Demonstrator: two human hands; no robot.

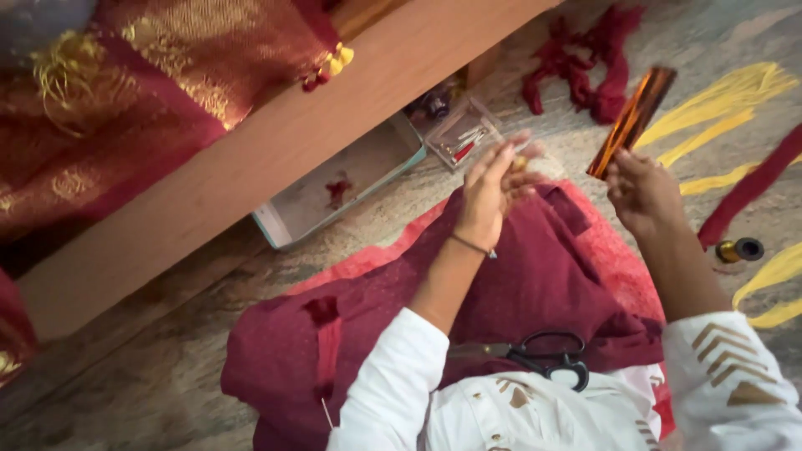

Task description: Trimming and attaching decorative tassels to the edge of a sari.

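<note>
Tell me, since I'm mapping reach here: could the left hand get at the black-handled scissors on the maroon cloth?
Probably yes. The black-handled scissors lie uncovered on the maroon cloth, just beside the left forearm, though the left hand is raised and pinching something small.

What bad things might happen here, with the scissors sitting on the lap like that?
1. The black-handled scissors lie loose on the maroon cloth over the lap; a shift of the legs might tip them off or let them poke.
2. The left hand pinches something small, too blurred to name; it might drop into the cloth folds.
3. The gold thread spool lies on its side on the floor and might roll away.
</note>
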